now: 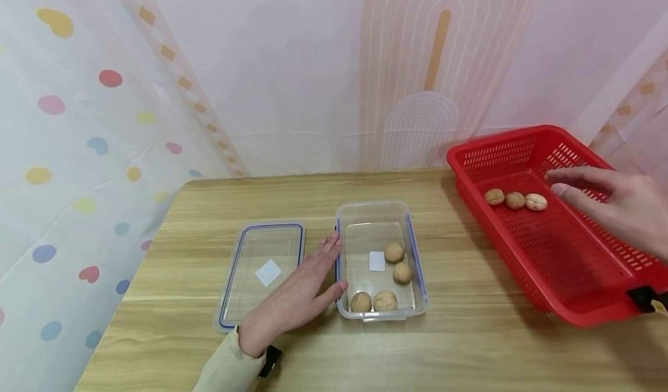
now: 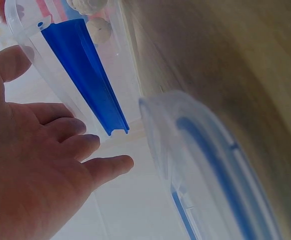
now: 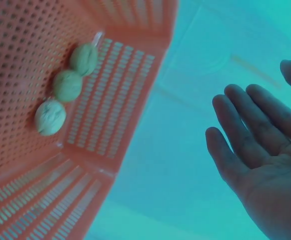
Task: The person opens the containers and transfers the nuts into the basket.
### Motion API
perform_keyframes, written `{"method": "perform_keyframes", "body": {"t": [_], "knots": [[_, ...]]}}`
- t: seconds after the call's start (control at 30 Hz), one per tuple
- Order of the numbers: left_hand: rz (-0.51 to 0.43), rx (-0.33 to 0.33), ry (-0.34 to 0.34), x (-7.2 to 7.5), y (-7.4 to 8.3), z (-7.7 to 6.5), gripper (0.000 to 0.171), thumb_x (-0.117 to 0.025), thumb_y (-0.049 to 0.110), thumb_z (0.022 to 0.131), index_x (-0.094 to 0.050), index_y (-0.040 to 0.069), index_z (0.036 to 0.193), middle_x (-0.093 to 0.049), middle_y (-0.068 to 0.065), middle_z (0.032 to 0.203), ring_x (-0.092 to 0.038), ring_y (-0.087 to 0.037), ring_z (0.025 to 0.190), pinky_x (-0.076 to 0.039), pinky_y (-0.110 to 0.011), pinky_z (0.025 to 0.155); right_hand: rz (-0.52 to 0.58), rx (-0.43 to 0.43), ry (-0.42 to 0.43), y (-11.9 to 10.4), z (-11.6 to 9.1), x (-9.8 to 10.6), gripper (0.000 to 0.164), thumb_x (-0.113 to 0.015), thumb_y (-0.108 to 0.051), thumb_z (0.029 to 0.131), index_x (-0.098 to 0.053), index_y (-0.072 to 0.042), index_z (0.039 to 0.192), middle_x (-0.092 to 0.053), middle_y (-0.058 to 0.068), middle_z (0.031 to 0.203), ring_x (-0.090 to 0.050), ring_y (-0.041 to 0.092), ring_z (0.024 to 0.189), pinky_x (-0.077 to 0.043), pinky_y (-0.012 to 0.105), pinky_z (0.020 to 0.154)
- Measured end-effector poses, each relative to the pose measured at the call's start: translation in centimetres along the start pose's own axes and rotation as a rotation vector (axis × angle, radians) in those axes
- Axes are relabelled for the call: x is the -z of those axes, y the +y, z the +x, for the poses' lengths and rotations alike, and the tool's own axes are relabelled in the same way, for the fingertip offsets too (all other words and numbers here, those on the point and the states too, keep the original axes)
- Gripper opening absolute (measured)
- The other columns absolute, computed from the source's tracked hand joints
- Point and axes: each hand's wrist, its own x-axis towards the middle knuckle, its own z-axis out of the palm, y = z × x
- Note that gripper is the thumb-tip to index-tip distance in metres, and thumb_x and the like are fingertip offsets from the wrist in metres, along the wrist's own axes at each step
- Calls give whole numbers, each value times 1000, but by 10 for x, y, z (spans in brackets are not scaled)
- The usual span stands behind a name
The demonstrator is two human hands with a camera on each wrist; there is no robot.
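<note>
My left hand [image 1: 300, 290] lies with straight fingers along the left wall of a clear plastic container [image 1: 360, 229], fingertips at its rim. Inside the container are several walnuts [image 1: 385, 300], two by the right wall and two at the near end. In the left wrist view a blue latch flap [image 2: 85, 75] hangs on the container's side beside my fingers. My right hand [image 1: 616, 203] hovers over the red basket [image 1: 501, 253], fingers loosely extended and nothing in them. Three walnuts [image 1: 515, 200] sit in a row on the basket floor, left of my fingertips.
A clear lid [image 1: 240, 282] with a blue seal lies on the wooden table [image 1: 459, 345] left of the container, partly under my left forearm. White labels show on the lid and container floor. A patterned curtain [image 1: 292, 73] hangs behind the table.
</note>
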Motion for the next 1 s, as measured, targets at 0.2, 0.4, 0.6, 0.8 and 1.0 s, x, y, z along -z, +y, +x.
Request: {"method": "perform_keyframes", "body": {"t": [0.2, 0.4, 0.6, 0.8, 1.0], "knots": [[-5, 1, -3, 0, 0, 0, 76, -51, 44, 108, -21, 2, 164, -9, -9, 173, -10, -29, 158, -18, -56, 125, 26, 1, 14, -16, -12, -1, 38, -69, -25, 101, -68, -4, 132, -65, 33, 123, -56, 47, 102, -36, 7, 62], [-8, 2, -4, 0, 0, 0, 76, -51, 44, 108, -21, 2, 164, -8, -8, 172, -10, -28, 159, -18, -56, 125, 104, 72, 79, -31, -25, -1, 34, -75, -18, 96, -73, -12, 129, -73, 17, 122, -54, -4, 106, -33, -2, 73], [-8, -7, 1, 1, -1, 0, 72, -48, 41, 110, -21, 1, 164, -11, -10, 172, -12, -29, 158, -19, -57, 125, 189, 115, 109, -47, -35, -6, 37, -79, -12, 92, -75, -19, 129, -60, -39, 114, -50, -18, 107, -33, -4, 83], [7, -19, 3, 1, -3, 2, 67, -44, 38, 112, -22, 1, 163, -12, -10, 172, -14, -33, 158, -19, -56, 125, 211, 225, 114, -64, -42, -13, 44, -81, -5, 89, -74, -22, 129, -63, -34, 120, -52, -15, 111, -34, -2, 89], [13, -24, 6, 0, -3, 2, 67, -45, 37, 112, -22, 1, 163, -13, -11, 171, -15, -33, 158, -19, -56, 125, 241, 398, 110, -84, -46, -20, 55, -82, 4, 83, -73, -21, 131, -72, -9, 128, -58, -6, 123, -40, 4, 100]]}}
